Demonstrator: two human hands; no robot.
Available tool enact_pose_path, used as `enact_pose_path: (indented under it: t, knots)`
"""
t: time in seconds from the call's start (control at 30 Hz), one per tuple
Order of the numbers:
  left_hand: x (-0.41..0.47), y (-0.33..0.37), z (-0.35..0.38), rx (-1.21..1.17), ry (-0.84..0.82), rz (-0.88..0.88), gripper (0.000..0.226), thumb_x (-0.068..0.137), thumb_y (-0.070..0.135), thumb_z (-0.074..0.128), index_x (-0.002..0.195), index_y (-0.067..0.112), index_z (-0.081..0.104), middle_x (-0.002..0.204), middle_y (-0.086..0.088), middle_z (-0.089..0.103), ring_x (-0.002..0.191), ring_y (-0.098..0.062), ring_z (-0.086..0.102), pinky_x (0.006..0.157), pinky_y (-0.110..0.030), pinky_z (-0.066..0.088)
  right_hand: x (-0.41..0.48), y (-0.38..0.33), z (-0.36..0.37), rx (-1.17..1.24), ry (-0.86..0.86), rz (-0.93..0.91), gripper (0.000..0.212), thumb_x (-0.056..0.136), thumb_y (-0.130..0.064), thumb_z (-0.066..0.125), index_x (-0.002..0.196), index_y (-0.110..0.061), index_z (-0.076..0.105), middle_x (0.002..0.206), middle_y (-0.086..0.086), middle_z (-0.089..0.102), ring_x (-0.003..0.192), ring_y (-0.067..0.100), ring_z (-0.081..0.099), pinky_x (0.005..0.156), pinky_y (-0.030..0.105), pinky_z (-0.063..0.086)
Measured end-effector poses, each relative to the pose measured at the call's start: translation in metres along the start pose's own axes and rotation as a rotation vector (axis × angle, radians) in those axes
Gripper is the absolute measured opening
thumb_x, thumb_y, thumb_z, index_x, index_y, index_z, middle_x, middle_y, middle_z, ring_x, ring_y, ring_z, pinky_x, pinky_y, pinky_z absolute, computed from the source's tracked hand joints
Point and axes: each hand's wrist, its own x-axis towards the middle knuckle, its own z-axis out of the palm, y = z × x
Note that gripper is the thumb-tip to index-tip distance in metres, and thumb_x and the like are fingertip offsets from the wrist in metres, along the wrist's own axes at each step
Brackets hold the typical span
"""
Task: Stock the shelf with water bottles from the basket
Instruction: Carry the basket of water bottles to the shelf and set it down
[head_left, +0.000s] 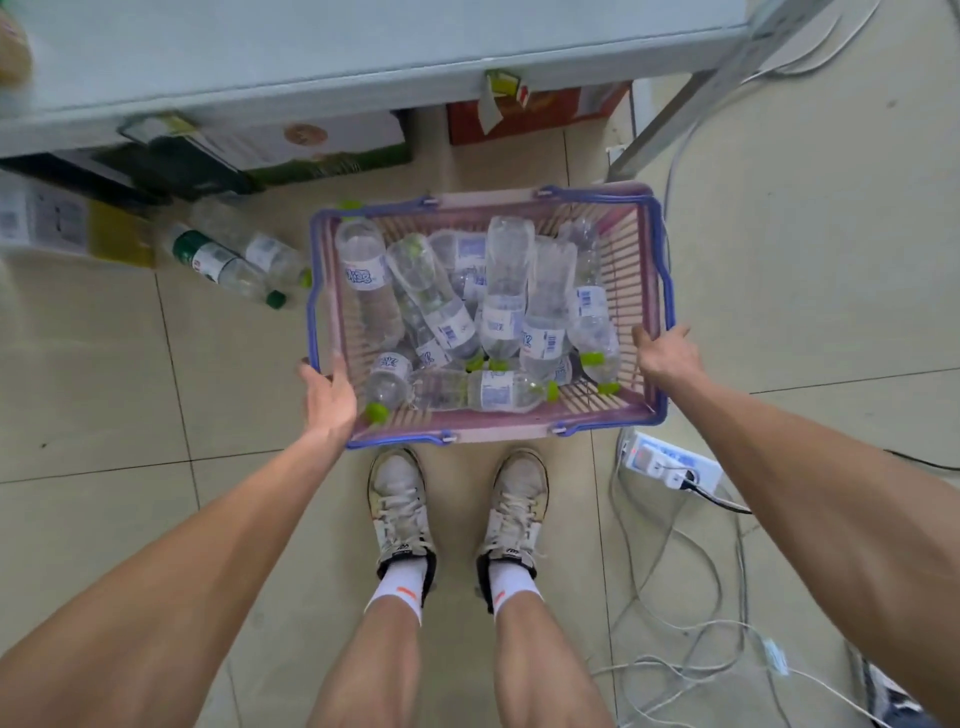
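Both hands are closed on the basket (498, 435), one on each side. The left hand (330, 395) grips the rim at the basket's 8 o'clock corner, with the thumb lying over the top edge toward the inside and the fingers wrapped round the outside. The right hand (667, 353) grips the rim at about 4 o'clock, thumb raised along the inner edge, while its fingers curl over the blue handle bar lying there. Neither hand touches a bottle. Whether the basket rests on the floor or is lifted slightly cannot be told.

The basket is pink with blue handles folded down along its rim. Inside, the water bottles (506, 291) lie in a loose heap: clear plastic, pale labels, green caps, most pointing toward 6 o'clock, and one lying crosswise along the near wall.

The shelf (311, 57) is a pale grey board across the top at 12 o'clock, well apart from the basket. Cardboard boxes (332, 150) sit beneath it, and a metal post (691, 104) slants down at 1 o'clock.

The floor (104, 374) is beige tile. Loose bottles (234, 260) lie on it at 9 o'clock, just beside the basket. A power strip (670, 462) sits at 5 o'clock, near the basket's corner, with grey cables (691, 571) looping away from it. The person's shoes (400, 499) stand at 6 o'clock, just short of the near wall.
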Motion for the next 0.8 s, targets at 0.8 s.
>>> enact_pose_path:
  t: [0.8]
  knots:
    - [0.07,0.05,0.011,0.053,0.301,0.157,0.066,0.104,0.039,0.042,0.151,-0.001,0.019,0.135,-0.027,0.053,0.119,-0.047,0.055,0.095,-0.05,0.043,0.035,-0.061,-0.01,-0.046,0.138,-0.203,0.042,0.102,-0.025,0.051,0.131,0.002,0.038,0.132,0.032,0.055,0.118,0.051,0.056,0.093,0.048,0.047]
